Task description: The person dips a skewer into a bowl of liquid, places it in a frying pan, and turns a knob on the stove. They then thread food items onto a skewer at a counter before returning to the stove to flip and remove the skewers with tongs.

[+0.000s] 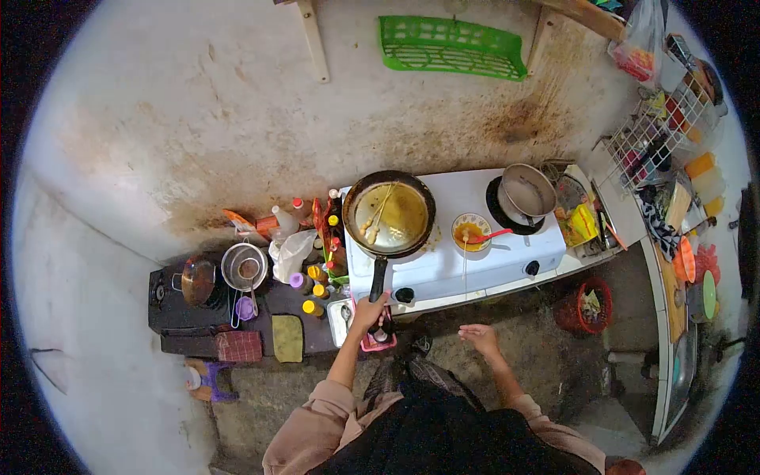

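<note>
My left hand [370, 309] is wrapped round the black handle of a frying pan [404, 237] on the left side of the white stove [451, 277]. Yellowish oil and skewers [372, 232] with small pieces of food on them lie in the pan. To the right of the pan sits a patterned bowl [459, 224] of orange-yellow liquid, with a red spoon [495, 235] and a skewer [465, 269] resting across its rim. In front of the stove, my right hand [480, 338] hangs in the air with its fingers apart, holding nothing.
A grey pot [526, 191] stands on the right burner. Left of the stove, a dark counter holds bottles [313, 307], a strainer [245, 267] and a lidded pan [198, 281]. On the floor at right is a red basket [566, 316]. A dish rack [657, 142] is at upper right.
</note>
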{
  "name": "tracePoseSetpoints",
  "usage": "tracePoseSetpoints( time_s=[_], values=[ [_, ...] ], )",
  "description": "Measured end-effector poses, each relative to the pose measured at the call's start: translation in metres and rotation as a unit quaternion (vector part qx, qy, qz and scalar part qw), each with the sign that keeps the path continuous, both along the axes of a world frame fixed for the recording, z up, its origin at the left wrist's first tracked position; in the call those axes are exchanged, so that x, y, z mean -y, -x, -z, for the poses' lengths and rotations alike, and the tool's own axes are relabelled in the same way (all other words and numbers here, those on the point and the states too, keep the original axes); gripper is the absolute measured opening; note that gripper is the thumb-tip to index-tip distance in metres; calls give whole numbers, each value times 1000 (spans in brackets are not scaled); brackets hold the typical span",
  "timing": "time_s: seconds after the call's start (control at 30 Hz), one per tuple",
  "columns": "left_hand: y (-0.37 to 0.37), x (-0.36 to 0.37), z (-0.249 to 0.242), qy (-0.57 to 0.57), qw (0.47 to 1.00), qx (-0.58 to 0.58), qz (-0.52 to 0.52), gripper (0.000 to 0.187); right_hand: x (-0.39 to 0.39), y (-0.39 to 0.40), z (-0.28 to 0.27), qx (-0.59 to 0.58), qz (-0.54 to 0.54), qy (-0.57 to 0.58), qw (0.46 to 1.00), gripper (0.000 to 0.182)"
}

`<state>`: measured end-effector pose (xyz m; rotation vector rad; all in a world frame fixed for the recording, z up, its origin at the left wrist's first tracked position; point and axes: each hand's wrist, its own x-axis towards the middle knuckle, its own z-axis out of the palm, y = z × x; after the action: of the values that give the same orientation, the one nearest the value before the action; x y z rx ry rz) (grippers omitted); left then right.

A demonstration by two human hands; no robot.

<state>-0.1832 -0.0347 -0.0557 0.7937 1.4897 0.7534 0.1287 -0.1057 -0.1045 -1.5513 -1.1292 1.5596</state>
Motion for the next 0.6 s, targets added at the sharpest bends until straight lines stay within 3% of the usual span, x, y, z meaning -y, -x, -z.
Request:
tracePoseSetpoints(
  time_s=[0.23, 0.3, 0.4, 0.47, 0.53, 0.6],
  values=[
    [9, 7, -2, 15, 998, 45, 36, 53, 7, 1, 16, -133, 24, 0, 991, 39],
    [16, 13, -8, 61, 994, 76, 47, 69, 8, 3, 15, -58, 6, 15, 998, 41],
    [38, 31, -7, 111, 979, 168, 24, 71, 15, 7, 7, -27, 21, 9, 999, 42],
    [57, 50, 30, 107, 977, 183, -24, 60, 20, 9, 1, 29, 31, -2, 999, 42],
    [67, 71, 32, 93, 979, 179, -20, 53, 28, 11, -1, 147, 25, -7, 989, 43],
    [70, 93, 34, 105, 986, 125, -18, 38, 40, 4, 29, 193, 52, -29, 979, 40]
  ],
)
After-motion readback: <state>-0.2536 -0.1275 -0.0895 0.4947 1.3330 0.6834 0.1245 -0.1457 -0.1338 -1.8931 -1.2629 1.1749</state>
